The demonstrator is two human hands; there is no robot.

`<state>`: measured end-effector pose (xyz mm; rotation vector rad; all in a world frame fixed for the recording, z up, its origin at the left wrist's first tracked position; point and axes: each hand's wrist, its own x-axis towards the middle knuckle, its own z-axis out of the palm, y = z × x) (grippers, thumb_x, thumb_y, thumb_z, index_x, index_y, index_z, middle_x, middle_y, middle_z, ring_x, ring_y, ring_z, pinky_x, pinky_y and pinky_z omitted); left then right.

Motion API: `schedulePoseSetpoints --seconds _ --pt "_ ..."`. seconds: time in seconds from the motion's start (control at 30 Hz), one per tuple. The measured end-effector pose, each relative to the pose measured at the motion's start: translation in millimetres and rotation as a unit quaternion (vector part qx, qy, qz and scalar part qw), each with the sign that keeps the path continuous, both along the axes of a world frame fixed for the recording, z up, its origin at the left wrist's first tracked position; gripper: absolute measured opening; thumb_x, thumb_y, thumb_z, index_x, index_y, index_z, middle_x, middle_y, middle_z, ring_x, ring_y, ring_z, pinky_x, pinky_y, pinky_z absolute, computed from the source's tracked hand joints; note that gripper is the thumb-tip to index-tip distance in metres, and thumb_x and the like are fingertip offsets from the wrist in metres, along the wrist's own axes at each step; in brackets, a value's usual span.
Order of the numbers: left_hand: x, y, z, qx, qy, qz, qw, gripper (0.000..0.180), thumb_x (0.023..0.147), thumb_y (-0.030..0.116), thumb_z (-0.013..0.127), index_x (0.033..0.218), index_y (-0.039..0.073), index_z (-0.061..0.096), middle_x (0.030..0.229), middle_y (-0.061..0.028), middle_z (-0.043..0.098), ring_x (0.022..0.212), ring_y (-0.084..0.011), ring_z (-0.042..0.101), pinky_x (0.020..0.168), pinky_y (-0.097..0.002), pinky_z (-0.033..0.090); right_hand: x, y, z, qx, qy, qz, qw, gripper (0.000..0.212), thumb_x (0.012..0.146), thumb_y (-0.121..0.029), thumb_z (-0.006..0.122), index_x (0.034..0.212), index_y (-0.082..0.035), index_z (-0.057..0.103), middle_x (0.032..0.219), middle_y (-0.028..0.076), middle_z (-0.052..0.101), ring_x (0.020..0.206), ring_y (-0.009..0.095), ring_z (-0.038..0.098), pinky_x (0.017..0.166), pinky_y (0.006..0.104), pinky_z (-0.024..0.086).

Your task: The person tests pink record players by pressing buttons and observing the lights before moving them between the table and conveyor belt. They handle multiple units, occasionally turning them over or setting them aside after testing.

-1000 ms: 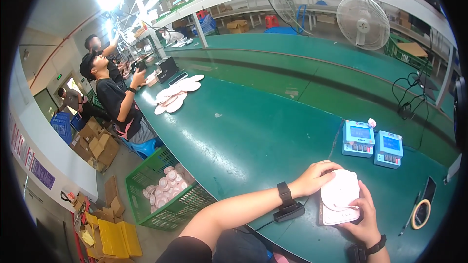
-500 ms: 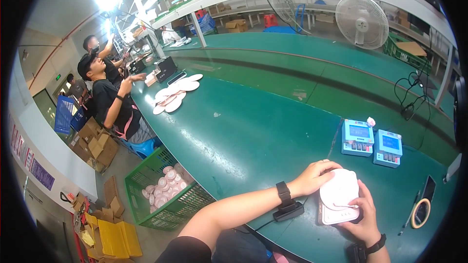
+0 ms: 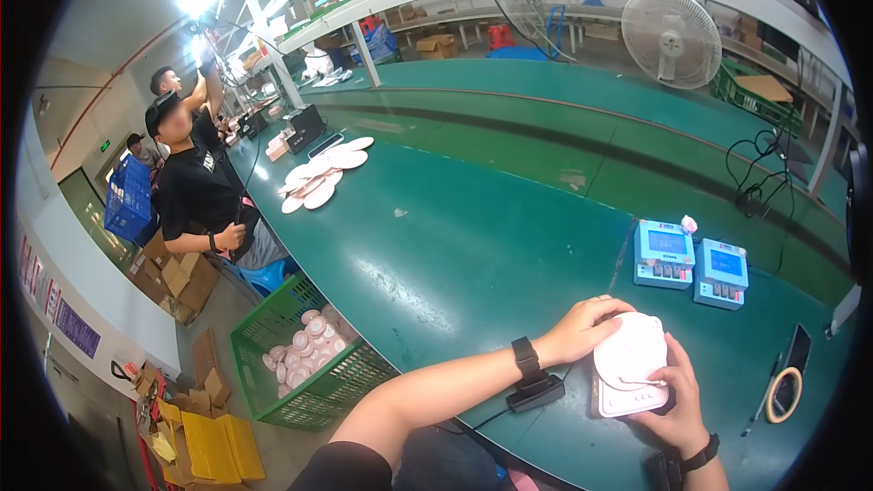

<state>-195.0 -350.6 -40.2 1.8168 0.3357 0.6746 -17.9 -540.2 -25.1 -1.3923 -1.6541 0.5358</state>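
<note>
On the green bench in front of me rests a white device [image 3: 632,350] with a round, flat upper part and a box-like base that shows a row of small buttons or holes. My left hand [image 3: 587,329] grips its upper left edge, fingers curled over the rim. From the right, my right hand [image 3: 677,400] wraps its side, with the thumb low by the base and the fingers near the round part. The palms hide the device's sides. Beyond it stand two blue meters [image 3: 665,255] with small screens.
A tape roll [image 3: 784,395], a pen and a dark phone [image 3: 799,350] lie at right. Flat pale discs [image 3: 326,173] are piled farther left. A green crate [image 3: 314,391] of round pinkish parts stands beside the bench. A fan [image 3: 671,39] stands behind; two people work at left.
My hands and the device stay nearly in place. At left, the co-worker in the black cap has turned and drawn a hand back from the bench. The view has shifted slightly.
</note>
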Motion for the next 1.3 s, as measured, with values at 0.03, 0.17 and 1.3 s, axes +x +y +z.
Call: schedulePoseSetpoints --seconds 0.03,0.17,1.3 --pt "-0.1 -0.5 -0.3 0.0 0.0 0.0 1.0 0.03 0.094 0.017 0.052 0.117 0.0 0.061 0.104 -0.0105 0.062 0.094 -0.0176 0.059 0.083 -0.0303 0.047 0.2 0.2 0.1 0.001 0.0 0.001 1.0 0.054 0.055 -0.017 0.09 0.097 -0.008 0.057 0.148 0.026 0.032 0.135 0.045 0.037 0.108 0.0493 0.036" --pt "0.1 0.0 -1.2 0.01 -0.008 0.005 1.0 0.03 0.094 0.016 0.053 0.117 0.0 0.061 0.103 -0.01 0.062 0.094 -0.0173 0.059 0.082 -0.0301 0.047 0.6 0.8 -0.4 0.002 -0.001 0.002 1.0 0.054 0.055 -0.017 0.09 0.097 -0.008 0.057 0.148 0.026 0.032 0.135 0.045 0.037 0.108 0.049 0.036" --pt "2.1 -1.6 -0.7 0.01 0.004 0.012 1.0 0.029 0.095 0.017 0.052 0.117 0.001 0.062 0.102 -0.0096 0.061 0.092 -0.0166 0.058 0.08 -0.0298 0.047 -2.0 -1.9 4.6 -0.017 0.021 0.027 0.999 0.062 0.064 -0.016 0.083 0.117 -0.006 0.053 0.151 0.024 0.027 0.139 0.041 0.031 0.111 0.047 0.031"
